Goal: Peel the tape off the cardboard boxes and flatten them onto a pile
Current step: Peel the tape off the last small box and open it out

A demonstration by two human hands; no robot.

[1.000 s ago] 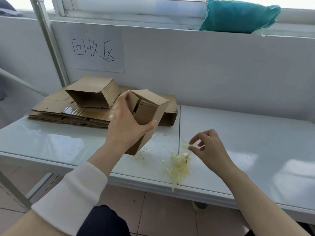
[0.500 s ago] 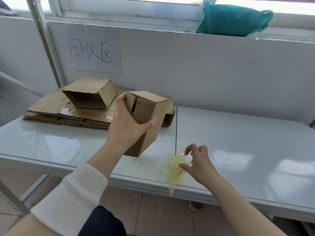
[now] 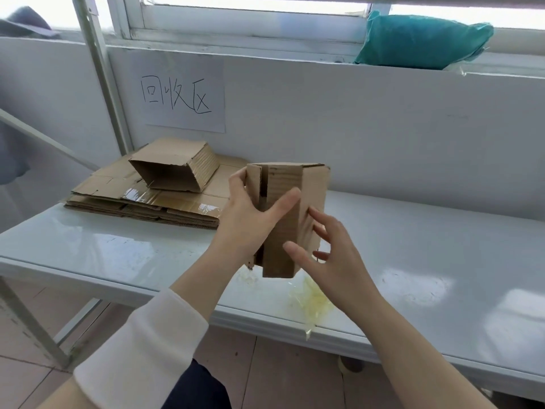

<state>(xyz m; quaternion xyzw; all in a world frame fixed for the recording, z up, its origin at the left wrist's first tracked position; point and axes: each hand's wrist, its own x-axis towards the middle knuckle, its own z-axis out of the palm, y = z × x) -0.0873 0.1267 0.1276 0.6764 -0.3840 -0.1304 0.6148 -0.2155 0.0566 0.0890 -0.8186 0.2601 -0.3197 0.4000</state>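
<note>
One box point(image 3: 313, 192), upright: left hand point(image 3: 247, 221) grips it, right hand point(image 3: 334, 259) (fingers spread) alongside.

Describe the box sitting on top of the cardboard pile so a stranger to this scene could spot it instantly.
Find the handwritten paper sign on the white wall. Right below it, a pile of flattened cardboard lies on the table, at its left end. The box on top is the only piece still hollow, its open end facing the camera.

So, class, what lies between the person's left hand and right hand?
The head view shows the cardboard box, held upright. The left hand grips its left side; the right hand is open at its right side.
</note>
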